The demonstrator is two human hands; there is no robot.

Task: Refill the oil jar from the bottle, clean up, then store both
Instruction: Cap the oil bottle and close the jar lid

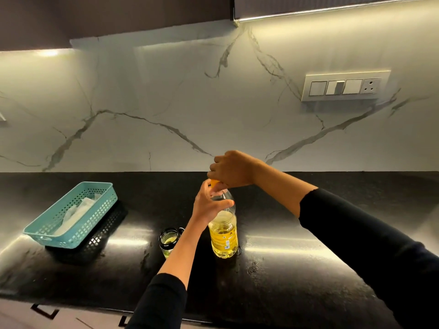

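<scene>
oil bottle stands upright mid-surface. our left hand wraps closed around its clear shoulder, while our right hand pinches shut on the orange cap. just left, touching nothing, sits the small jar. far left lies a teal basket holding white cloth.

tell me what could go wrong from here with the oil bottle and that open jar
1. The left hand grips the oil bottle high at its neck while the right hand works the orange cap; a hard twist could tip it.
2. The open jar stands right beside the left forearm and could be knocked over.
3. Any spill would be hard to see on the dark glossy counter.
</scene>
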